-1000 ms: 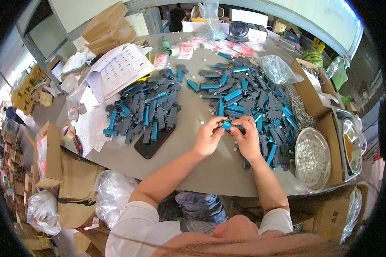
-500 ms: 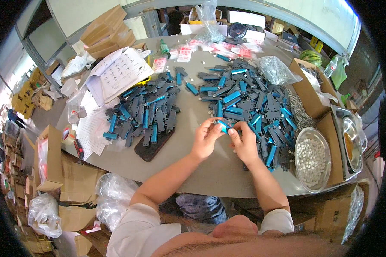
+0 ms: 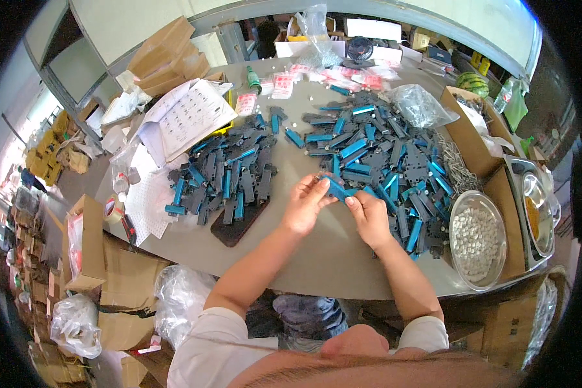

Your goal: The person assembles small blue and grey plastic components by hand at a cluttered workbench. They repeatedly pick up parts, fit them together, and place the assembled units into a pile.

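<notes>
In front of me, above the table, both hands hold a small blue-and-dark bar-shaped part (image 3: 336, 189). My left hand (image 3: 306, 205) pinches its left end between thumb and fingers. At the other end, the thumb and fingers of my right hand (image 3: 371, 218) grip it. The fingers hide much of its underside. Beyond my right hand spreads a big pile of similar blue and dark grey parts (image 3: 354, 148). A smaller pile of them (image 3: 242, 181) lies to the left, partly over a dark flat pad (image 3: 233, 231).
A clear bowl (image 3: 475, 199) of small white pieces stands at the right edge, near metal screws (image 3: 458, 165) and cardboard boxes (image 3: 465, 129). Printed sheets (image 3: 191, 119) rest at the left. Red-and-white packets (image 3: 282, 86), a green bottle (image 3: 253, 79) and a small fan (image 3: 359, 48) stand farther back.
The held part has turned so that more of its long blue side shows. My hands have spread slightly apart along it. The whole view has shifted a little.
</notes>
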A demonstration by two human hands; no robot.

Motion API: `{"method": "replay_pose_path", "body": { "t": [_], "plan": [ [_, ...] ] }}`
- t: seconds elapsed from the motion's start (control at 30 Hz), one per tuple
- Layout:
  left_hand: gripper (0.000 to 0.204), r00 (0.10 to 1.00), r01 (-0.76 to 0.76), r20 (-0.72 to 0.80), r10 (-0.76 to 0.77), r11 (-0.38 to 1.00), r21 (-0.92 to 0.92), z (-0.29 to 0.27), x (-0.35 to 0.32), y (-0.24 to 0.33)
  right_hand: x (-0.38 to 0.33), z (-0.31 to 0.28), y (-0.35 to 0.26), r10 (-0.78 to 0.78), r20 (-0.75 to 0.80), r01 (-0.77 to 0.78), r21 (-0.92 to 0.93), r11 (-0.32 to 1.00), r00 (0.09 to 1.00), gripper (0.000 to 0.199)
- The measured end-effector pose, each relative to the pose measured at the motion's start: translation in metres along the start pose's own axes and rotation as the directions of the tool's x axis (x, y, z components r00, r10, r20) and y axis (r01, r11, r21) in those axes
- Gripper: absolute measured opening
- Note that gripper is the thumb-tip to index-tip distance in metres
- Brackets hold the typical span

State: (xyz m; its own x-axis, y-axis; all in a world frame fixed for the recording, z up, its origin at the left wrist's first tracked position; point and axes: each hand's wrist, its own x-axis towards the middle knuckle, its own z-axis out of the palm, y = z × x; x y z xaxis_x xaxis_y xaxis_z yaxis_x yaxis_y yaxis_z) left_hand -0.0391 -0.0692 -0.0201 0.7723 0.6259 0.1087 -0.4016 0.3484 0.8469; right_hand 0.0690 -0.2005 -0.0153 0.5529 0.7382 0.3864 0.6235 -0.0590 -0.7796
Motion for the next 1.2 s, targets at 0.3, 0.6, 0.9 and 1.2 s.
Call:
{"method": "replay_pose_path", "body": {
  "t": [0.3,0.6,0.9,1.2],
  "plan": [
    [0.029,0.706,0.051,0.299,0.642,-0.466,0.883,-0.125,0.098,0.102,0.008,-0.018,0.007,-0.018,-0.153,-0.014,-0.203,0.979,0.988,0.034],
    [0.047,0.978,-0.177,0.073,-0.195,-0.599,0.781,-0.069,0.154,0.033,0.009,-0.020,0.016,-0.103,-0.110,0.057,-0.363,0.930,0.989,0.032],
    [0.038,0.952,-0.305,0.246,-0.184,-0.470,0.828,-0.074,0.181,0.028,0.007,-0.019,0.012,-0.150,-0.112,0.094,-0.399,0.912,0.982,0.031],
    [0.034,0.929,-0.364,0.343,-0.135,-0.181,0.914,-0.081,0.188,-0.012,0.007,-0.019,0.013,-0.191,-0.122,0.133,-0.372,0.919,0.974,0.029]
  ]
}}
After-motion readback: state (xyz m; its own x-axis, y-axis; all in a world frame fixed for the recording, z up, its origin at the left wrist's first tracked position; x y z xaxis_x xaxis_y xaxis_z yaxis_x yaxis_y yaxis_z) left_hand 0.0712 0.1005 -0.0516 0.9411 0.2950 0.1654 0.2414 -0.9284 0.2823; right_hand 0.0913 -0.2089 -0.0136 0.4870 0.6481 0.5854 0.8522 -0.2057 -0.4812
